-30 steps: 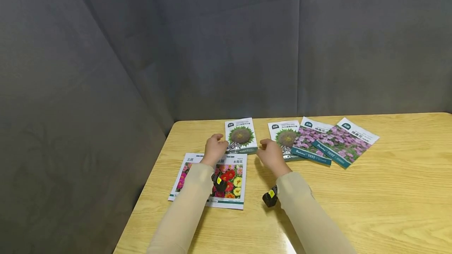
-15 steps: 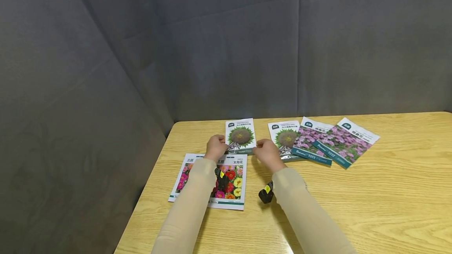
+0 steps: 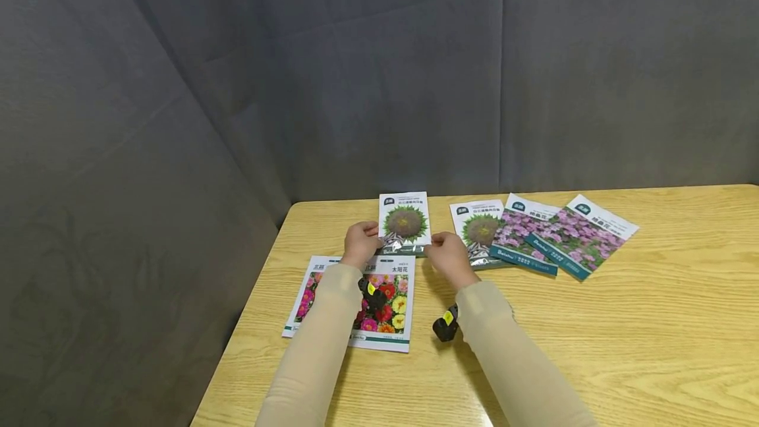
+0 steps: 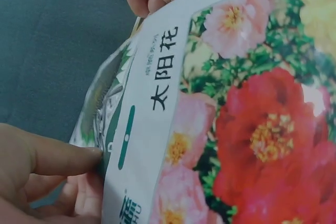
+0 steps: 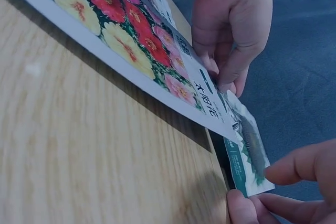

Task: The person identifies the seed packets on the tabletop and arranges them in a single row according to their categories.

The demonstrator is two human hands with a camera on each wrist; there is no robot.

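Tight spacing is inviting a snag

We are seeing a grey curtain (image 3: 379,71) hanging behind a wooden table (image 3: 622,341); pushing too far back could be pressing a packet against the cloth.

Nearest us, 2 mixed-flower packets (image 3: 399,312) are overlapping at the left, and 2 purple-flower packets (image 3: 593,236) are overlapping at the right. A spare sunflower packet (image 3: 481,228) is tucking its right edge under the purple pair, so a bump there could be shifting all 3.

The held sunflower packet (image 3: 406,221) is sitting by the back edge, left of the spare, its lower edge just beside the mixed-flower pair. We are not able to tell whether it is raised.

The right hand (image 3: 449,257) is pinching its lower right corner, knuckles near the spare; the left hand (image 3: 360,244) is pinching the lower left. Uneven pulling could be creasing the thin wrapper or skewing it.

Smallest, the left wrist camera (image 3: 373,295) is hanging over the mixed-flower pair; dipping could be dragging them.
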